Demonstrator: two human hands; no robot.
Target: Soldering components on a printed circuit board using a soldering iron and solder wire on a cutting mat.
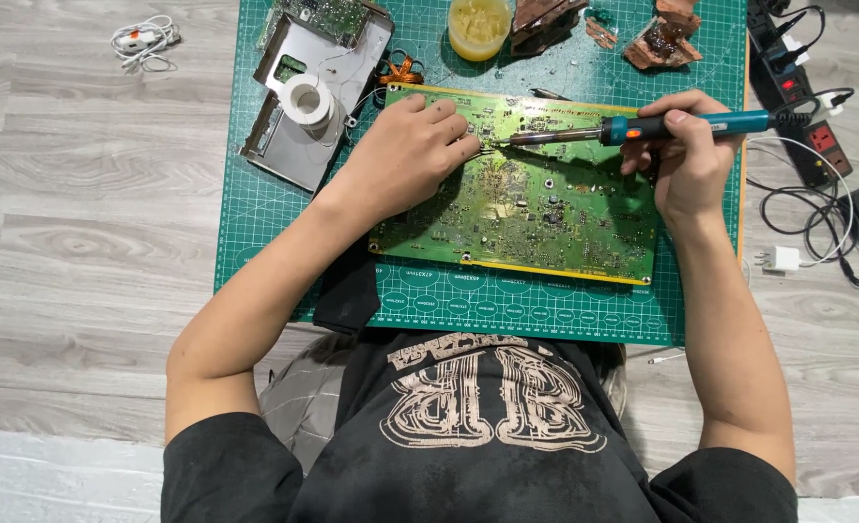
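A large green circuit board [536, 208] lies flat on a green cutting mat [255, 208] spread over a grey wood-grain floor [81, 194]. The right hand [689, 160], at about 3 o'clock of the board, is closed around the blue handle of a soldering iron [643, 127], which lies nearly level with its metal tip pointing toward 9 o'clock and meeting the board near its upper middle. The left hand [405, 155] rests on the board's upper left part, fingers curled together and pinching a thin strand of solder wire [488, 150] that reaches just beside the iron's tip. At 11 o'clock of the board sit a spool of solder [306, 99] on a grey metal chassis plate [289, 155]; at 12 o'clock stands a yellow tub [479, 26]. A black power strip [802, 107] lies at 2 o'clock, off the mat.
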